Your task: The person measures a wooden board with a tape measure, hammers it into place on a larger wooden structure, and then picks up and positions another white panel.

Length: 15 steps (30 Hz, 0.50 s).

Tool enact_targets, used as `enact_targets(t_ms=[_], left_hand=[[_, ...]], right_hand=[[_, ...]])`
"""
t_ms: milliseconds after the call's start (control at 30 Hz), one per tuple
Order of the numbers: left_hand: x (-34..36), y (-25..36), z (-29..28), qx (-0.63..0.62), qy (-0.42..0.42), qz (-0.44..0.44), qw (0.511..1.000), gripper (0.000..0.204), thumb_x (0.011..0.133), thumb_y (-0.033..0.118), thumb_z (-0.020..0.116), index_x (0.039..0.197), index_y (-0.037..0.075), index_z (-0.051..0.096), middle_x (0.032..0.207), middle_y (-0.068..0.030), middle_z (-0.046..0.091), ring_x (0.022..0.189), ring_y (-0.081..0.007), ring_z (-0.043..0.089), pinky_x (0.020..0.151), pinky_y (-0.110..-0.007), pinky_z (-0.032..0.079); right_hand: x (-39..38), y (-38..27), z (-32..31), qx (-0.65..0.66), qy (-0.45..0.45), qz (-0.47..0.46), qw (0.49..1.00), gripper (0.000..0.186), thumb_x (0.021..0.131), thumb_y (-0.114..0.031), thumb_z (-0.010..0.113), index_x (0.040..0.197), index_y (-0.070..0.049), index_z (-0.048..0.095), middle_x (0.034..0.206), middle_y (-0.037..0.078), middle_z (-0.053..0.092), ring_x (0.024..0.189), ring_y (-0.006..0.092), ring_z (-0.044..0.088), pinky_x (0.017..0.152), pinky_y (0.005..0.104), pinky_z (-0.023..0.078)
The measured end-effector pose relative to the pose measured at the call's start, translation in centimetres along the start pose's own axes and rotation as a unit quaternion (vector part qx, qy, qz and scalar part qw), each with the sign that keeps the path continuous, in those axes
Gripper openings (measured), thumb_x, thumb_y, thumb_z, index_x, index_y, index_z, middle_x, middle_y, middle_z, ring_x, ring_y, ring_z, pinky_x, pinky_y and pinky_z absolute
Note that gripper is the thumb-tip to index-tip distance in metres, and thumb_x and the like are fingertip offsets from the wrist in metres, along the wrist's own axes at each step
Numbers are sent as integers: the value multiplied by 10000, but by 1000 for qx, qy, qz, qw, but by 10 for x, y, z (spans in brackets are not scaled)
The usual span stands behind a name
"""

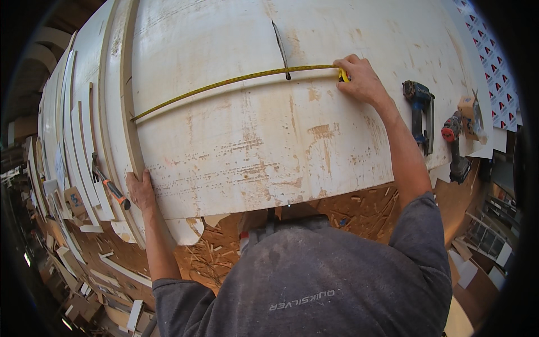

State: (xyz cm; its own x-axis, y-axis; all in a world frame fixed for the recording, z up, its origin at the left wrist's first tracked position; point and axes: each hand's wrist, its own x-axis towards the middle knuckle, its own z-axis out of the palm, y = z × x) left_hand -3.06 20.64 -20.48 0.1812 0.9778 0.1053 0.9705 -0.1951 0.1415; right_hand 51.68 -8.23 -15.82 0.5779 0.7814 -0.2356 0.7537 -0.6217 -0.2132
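Yellow tape measure (236, 79), case (343, 74) gripped in the fingers of the right hand (360, 80), extends over the white bench (224, 135) to a wooden strip (127, 84) grasped by the fingers of the left hand (142, 192), with hammer (115, 192) at left, blue power tool (416, 106) and cordless drill (455, 137) at right.

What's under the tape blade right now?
The scuffed white board; a narrow dark streak shows on both sides of the tape blade, toward the right hand. Whatever the blade directly covers can't be seen.
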Motion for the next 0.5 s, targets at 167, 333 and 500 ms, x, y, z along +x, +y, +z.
enact_targets(t_ms=[167,333,500], left_hand=[[0,0,0,8,-7,-13,1000,441,857,360,675,1019,-24,531,981,-224,616,917,-406,603,798,-476,445],[0,2,0,19,-1,-4,1000,431,862,361,671,1001,-22,528,977,-223,613,917,-413,593,794,-484,439],[-3,6,-4,8,2,-7,1000,418,864,349,675,968,-24,518,956,-227,611,919,-418,589,799,-488,436]], right_hand=[[0,-3,1,-6,-1,18,1000,541,746,-172,676,1279,-129,600,1287,71,545,1180,263,482,1050,361,426],[-1,4,5,1,24,-5,1000,538,758,-191,665,1290,-190,582,1246,53,557,1149,303,490,1022,380,447],[-2,-3,4,18,11,13,1000,531,753,-163,656,1280,-173,596,1263,55,549,1165,274,484,1037,363,434]])
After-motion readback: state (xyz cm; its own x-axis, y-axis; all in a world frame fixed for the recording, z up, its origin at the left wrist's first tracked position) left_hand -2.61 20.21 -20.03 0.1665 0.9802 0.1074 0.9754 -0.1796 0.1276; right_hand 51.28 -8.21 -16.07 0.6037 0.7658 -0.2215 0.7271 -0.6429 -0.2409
